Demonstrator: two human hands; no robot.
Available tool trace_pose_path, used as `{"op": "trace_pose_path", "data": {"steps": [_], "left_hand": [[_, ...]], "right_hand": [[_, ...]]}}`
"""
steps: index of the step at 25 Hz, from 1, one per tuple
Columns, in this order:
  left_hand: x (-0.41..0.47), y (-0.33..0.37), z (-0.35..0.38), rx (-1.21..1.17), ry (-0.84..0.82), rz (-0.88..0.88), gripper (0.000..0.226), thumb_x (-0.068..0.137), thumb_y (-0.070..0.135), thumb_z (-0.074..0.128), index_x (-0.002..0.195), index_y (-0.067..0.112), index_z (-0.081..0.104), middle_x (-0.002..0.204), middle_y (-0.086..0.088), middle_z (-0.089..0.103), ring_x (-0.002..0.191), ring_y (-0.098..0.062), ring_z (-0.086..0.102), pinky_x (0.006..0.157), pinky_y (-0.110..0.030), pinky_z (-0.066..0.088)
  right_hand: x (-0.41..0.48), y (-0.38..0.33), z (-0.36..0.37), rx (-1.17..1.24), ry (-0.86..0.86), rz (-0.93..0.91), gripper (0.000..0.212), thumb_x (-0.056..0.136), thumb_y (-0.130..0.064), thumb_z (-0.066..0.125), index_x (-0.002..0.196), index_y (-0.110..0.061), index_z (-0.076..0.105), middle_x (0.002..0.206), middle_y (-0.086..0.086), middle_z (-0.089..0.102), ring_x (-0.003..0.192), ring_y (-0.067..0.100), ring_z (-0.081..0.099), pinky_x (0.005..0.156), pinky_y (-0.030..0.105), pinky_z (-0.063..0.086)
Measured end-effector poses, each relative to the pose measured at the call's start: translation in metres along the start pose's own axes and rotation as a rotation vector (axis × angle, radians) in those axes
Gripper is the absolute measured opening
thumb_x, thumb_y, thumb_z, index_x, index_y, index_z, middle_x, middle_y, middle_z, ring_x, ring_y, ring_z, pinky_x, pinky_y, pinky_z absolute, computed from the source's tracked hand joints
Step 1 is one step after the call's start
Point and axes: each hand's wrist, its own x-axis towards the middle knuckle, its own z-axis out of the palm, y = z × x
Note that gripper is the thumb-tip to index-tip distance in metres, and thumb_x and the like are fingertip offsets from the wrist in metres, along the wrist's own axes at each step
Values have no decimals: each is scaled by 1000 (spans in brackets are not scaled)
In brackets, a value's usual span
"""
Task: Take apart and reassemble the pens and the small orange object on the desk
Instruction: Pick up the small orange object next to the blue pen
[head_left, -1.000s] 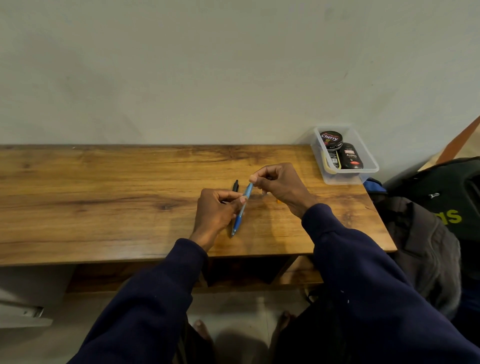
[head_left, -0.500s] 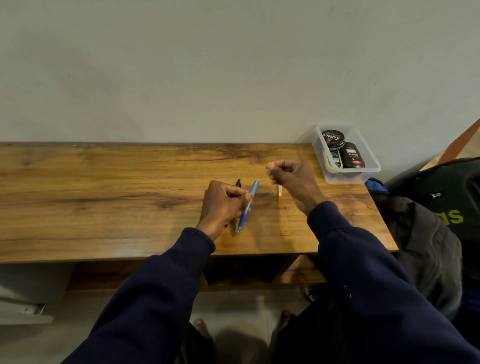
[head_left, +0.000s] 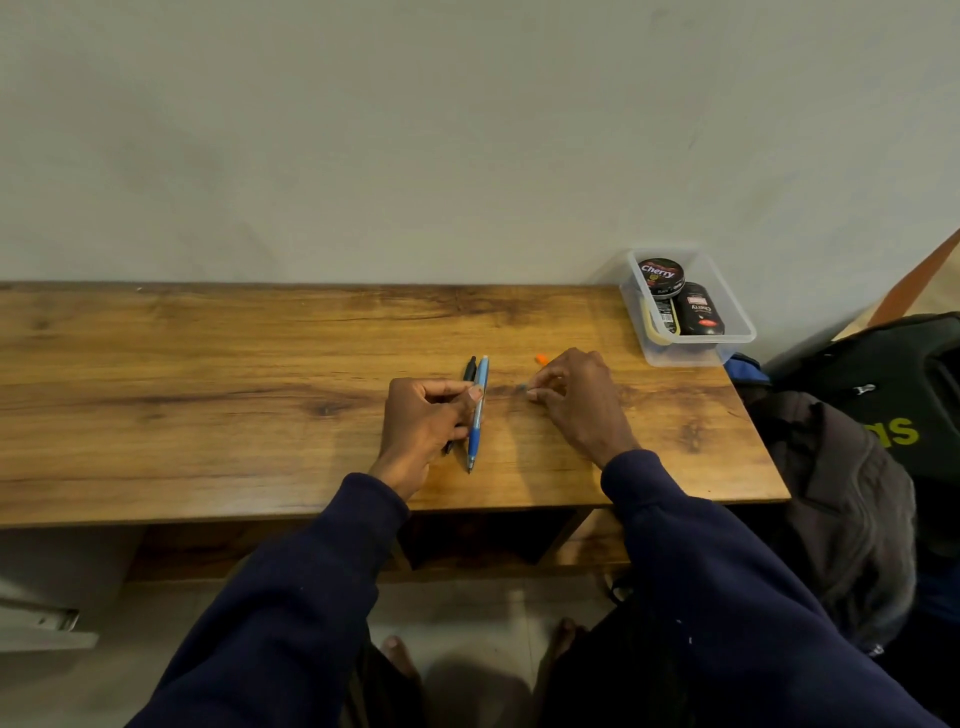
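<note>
**A:** Your left hand (head_left: 423, 421) is closed round the blue pen (head_left: 480, 379), thumb pressing the barrel against curled fingers, writing tip pointing back at you.

**B:** And the black pen (head_left: 470, 368) lies right against it, on the side away from your thumb. You may be holding that one too, or it may be lying on the table (head_left: 208, 415) under your fingers; that cannot be told from here.

**A:** Your right hand (head_left: 576, 400), apart from the left, rests low on the table with thumb and forefinger pinched on a small blue piece (head_left: 522, 386). It is probably a part off the blue pen, though it is too tiny to be sure.

**B:** The orange object (head_left: 542, 358) sits just beyond your right fingertips, mostly hidden behind them.

**A:** Here is what could go wrong, as I judge it. That small piece is the risk: loosen the pinch and it can roll over the smooth wood towards the table's near edge and drop to the floor.

**B:** Also, your blue pen is tilted tip-down. If it is open at the top end, anything loose inside could slide out when you turn it.

**A:** And a sweep of your right hand could knock the orange object away. Lift, don't drag.
</note>
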Motion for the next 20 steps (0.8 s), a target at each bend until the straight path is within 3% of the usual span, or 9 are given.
{"op": "trace_pose_path", "data": {"steps": [3, 9, 20], "left_hand": [[1, 0, -1, -24, -5, -13, 9, 90, 10, 77, 98, 14, 78, 90, -7, 80, 81, -18, 80, 72, -31, 66], [2, -2, 3, -43, -10, -4, 14, 89, 10, 78, 103, 10, 78, 88, -9, 81, 81, -19, 80, 72, -31, 65], [5, -2, 9, -24, -3, -17, 16, 89, 8, 78, 105, 8, 78, 91, -11, 80, 81, -20, 79, 69, -29, 65]], "right_hand": [[-1, 1, 4, -42, 36, 29, 9, 88, -18, 78, 97, -19, 78, 108, -2, 56, 111, 15, 40, 83, 19, 35], [-1, 3, 7, -7, 80, 86, 15, 86, -26, 81, 100, -24, 80, 106, -4, 54, 112, 22, 40, 97, 35, 42], [1, 2, 12, 49, 93, 118, 17, 83, -33, 83, 98, -29, 80, 107, -1, 55, 110, 24, 40, 97, 44, 43]]}}
